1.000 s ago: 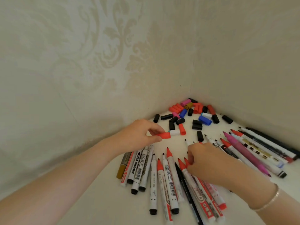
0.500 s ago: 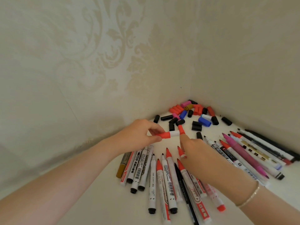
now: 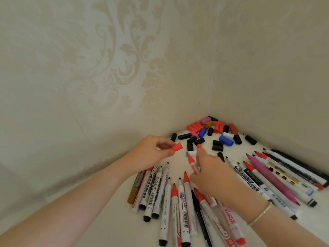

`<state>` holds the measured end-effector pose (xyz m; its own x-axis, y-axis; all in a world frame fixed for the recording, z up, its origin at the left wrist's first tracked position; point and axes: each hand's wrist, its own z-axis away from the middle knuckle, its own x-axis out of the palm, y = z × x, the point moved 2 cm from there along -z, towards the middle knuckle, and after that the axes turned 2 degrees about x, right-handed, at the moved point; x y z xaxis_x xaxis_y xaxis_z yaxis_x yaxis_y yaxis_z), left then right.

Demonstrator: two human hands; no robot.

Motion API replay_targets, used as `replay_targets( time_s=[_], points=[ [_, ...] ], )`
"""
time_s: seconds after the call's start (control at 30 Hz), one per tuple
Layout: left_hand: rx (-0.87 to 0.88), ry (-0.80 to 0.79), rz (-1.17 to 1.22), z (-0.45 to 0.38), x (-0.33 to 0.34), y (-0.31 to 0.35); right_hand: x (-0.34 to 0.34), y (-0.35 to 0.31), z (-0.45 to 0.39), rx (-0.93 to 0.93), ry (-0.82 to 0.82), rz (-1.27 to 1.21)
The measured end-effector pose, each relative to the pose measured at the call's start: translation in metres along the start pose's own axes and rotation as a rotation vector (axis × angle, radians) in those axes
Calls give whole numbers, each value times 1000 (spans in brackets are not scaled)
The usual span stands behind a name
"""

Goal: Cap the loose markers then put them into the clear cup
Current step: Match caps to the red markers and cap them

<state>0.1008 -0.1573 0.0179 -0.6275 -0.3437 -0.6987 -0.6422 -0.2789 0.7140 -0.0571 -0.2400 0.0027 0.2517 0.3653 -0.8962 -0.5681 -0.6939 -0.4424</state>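
My left hand [image 3: 153,155] pinches a loose red cap [image 3: 177,147] between thumb and forefinger, its open end facing right. Just right of it, my right hand [image 3: 213,175] grips a red-tipped white marker [image 3: 191,162], and a second short white piece with a red tip [image 3: 199,146] sticks up past its fingertips. Cap and markers are a few centimetres apart. Several uncapped markers [image 3: 178,202] lie fanned on the white surface below both hands. No clear cup is in view.
A heap of loose caps [image 3: 213,132], red, black, blue and pink, fills the corner where the two patterned walls meet. More uncapped markers [image 3: 277,177] lie in a row along the right wall. A bracelet [image 3: 260,213] circles my right wrist.
The red cap and the white marker, held as one piece by my left hand before, have come apart. My right hand reached up from the marker pile and now holds the marker.
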Motion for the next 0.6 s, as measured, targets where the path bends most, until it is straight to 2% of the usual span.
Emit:
replay_targets(
  time_s=[0.1, 0.2, 0.37, 0.6],
  points=[
    [-27, 34, 111, 1, -5, 0, -17, 8, -5, 37, 118, -312],
    [-62, 55, 141, 1, -7, 0, -31, 9, -5, 1, 81, -560],
    [-59, 45, 194, 2, -7, 6, -34, 10, -8, -67, 3, -406],
    [-39, 21, 125, 5, -8, 11, -37, 14, -10, -88, 41, -327]
  ],
)
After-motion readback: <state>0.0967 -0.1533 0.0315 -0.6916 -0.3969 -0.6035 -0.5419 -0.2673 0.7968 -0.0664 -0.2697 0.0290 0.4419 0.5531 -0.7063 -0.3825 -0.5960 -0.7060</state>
